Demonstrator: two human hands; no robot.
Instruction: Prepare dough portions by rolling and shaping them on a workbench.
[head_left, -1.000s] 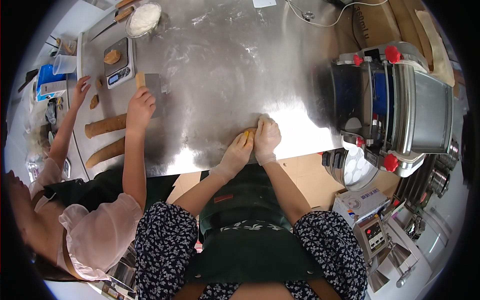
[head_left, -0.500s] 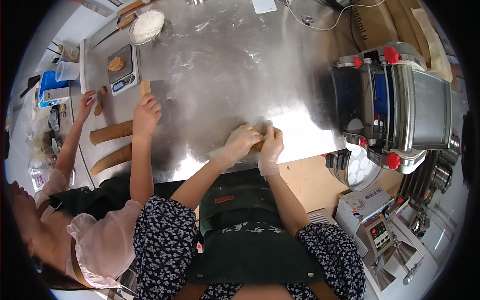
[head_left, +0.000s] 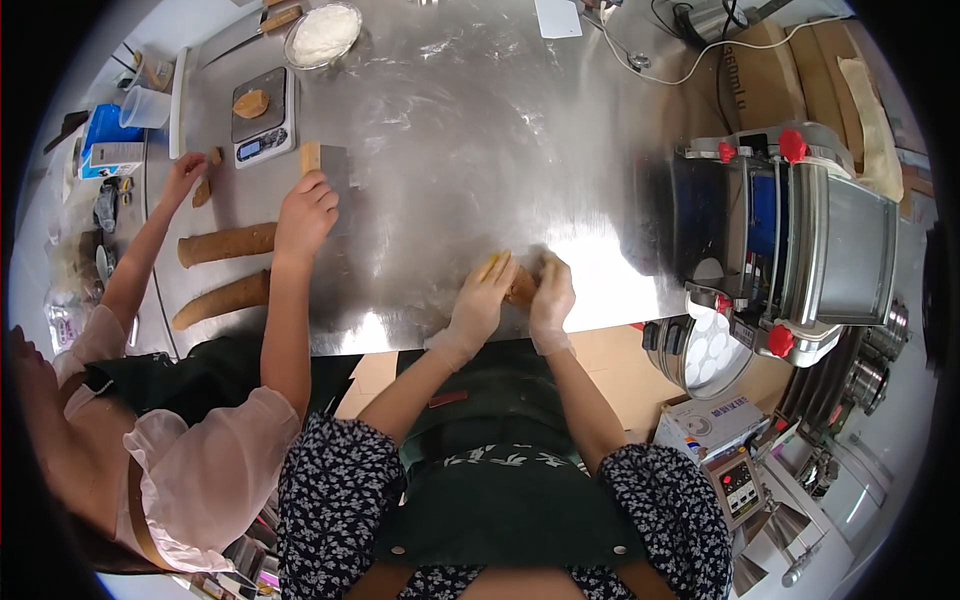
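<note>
My left hand and my right hand, both in clear gloves, are cupped around a small piece of brown dough near the table's front edge. The dough shows between the palms, with its sides partly covered by my fingers. A bit of yellow shows at my left fingertips; what it is I cannot make out. The steel table beneath has white floury smears.
At left a co-worker's hand holds a wooden-handled scraper beside two brown dough rolls. A scale bears a dough lump. Beyond is a bowl of white powder. A roller machine stands at right.
My fingers have gone from pinching the dough to lying straighter along its sides, so more of it shows. The view has shifted slightly. The co-worker's left hand has moved nearer the small dough bits.
</note>
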